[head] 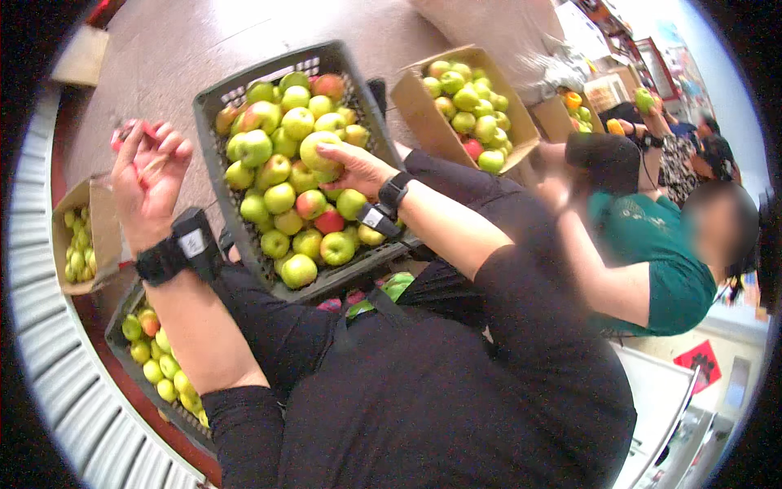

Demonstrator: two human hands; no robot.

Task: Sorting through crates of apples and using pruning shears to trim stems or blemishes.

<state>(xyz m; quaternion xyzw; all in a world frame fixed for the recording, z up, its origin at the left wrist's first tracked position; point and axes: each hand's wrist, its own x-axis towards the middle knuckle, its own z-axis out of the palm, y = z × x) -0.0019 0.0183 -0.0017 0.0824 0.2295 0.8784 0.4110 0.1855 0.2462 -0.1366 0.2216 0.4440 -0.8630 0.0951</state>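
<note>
My right hand (pixel 357 168) is closed around a large green-yellow apple (pixel 320 151) over a dark plastic crate (pixel 214 177) full of green and reddish apples. To the left of that crate, my left hand (pixel 153 165) is raised, palm up with bent fingers, holding a small red object (pixel 131 134) at its fingertips; what it is cannot be made out. Both wrists carry black straps with dark devices.
Right of the crate stands a cardboard box (pixel 415 116) of apples, near a co-worker in a green shirt (pixel 647 244). Another crate (pixel 122 342) and a cardboard box (pixel 107 232) of apples lie at left, beside a ribbed metal shutter (pixel 67 379).
</note>
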